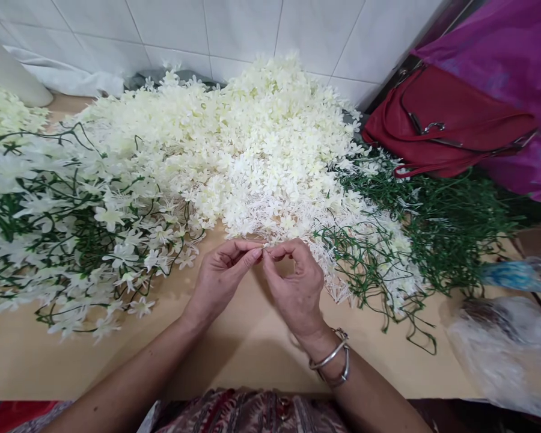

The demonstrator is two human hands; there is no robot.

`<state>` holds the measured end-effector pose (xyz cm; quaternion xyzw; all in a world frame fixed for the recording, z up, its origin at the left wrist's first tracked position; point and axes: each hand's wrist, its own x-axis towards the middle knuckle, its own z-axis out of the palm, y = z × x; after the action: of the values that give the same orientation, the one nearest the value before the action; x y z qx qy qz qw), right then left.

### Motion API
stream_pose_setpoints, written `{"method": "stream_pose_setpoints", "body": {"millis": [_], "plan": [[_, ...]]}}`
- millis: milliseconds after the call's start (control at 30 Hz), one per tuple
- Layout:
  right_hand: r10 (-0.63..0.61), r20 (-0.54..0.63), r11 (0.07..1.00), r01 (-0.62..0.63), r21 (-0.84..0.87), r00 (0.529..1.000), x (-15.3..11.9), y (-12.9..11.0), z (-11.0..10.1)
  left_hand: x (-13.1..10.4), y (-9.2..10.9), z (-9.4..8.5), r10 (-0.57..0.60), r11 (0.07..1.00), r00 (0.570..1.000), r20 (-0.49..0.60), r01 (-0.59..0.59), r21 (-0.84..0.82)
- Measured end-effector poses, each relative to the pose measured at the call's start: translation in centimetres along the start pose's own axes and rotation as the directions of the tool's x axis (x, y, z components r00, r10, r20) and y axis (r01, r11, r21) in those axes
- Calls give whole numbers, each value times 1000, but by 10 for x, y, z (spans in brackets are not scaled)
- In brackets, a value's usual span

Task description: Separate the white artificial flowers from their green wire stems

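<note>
My left hand [220, 273] and my right hand [296, 288] meet fingertip to fingertip over the table, both pinched closed. Between the fingertips shows a tiny white piece, too small to name; I cannot tell which hand grips it more. Just beyond them spreads a heap of white and cream artificial flower heads [270, 138]. Thin white stamen-like pieces [270, 213] lie along its near edge. Left of my hands are white flowers fixed on green stems [110, 216]. To the right, loose green plastic stems [369, 276] overlap the white pieces.
A denser pile of green stems [455, 222] lies at the right. Behind it are a red handbag [451, 120] and a purple plastic bag [500, 42]. Clear plastic wrapping [500, 355] sits at the right front. A tiled wall [243, 30] bounds the tan table [234, 355].
</note>
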<state>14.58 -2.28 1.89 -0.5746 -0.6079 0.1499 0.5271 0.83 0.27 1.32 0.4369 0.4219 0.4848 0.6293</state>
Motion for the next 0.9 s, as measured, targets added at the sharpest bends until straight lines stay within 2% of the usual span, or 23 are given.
{"method": "stream_pose_setpoints", "body": {"millis": [167,300,400,533,633,767,900], "plan": [[258,34,943,-260,207,966,1,-1,1,-1,0,-1,-14,1000,1000,22,13,5],[342,105,884,-357,303,934,3,2,-2,-5,-4,0,36,999,999,23,-37,35],[304,150,904,-335,264,941,5,7,-6,-9,-7,3,79,996,996,32,-80,47],[174,105,948,-196,251,979,8,12,-11,-12,-9,6,126,991,992,6,-126,46],[102,114,966,-125,225,988,10,12,-12,-12,-11,5,134,988,991,11,-135,74],[94,156,973,-124,195,983,10,10,-11,-11,-15,2,181,974,983,18,-182,135],[136,162,950,-174,258,977,11,10,-9,-11,-16,0,210,965,977,25,-212,153]]}}
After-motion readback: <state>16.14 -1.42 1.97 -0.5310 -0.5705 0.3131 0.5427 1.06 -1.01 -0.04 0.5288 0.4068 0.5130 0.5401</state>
